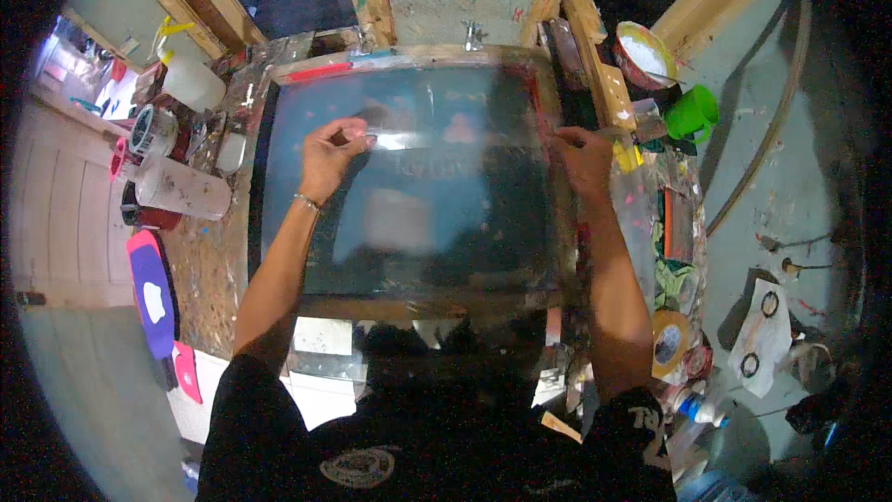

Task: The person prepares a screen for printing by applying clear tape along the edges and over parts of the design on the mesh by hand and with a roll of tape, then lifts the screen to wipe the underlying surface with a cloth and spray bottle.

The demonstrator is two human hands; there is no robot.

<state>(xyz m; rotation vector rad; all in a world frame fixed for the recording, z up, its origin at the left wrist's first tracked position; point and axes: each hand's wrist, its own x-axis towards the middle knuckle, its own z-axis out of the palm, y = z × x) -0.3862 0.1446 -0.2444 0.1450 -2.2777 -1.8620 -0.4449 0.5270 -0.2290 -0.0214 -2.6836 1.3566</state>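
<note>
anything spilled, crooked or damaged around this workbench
No clear spill or breakage stands out. The wooden workbench is blotched with stains left of the framed screen, and the green cup looks tipped, though the fisheye view may cause that lean.

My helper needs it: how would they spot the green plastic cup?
Find the large rectangular blue-grey screen. To its right is a red-and-yellow bowl holding white material. Nearer the person is the green plastic cup, set apart by its solid bright colour.

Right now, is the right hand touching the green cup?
Apart. The head view shows the green cup off to the right of the right hand, with a plain gap between them.
</note>
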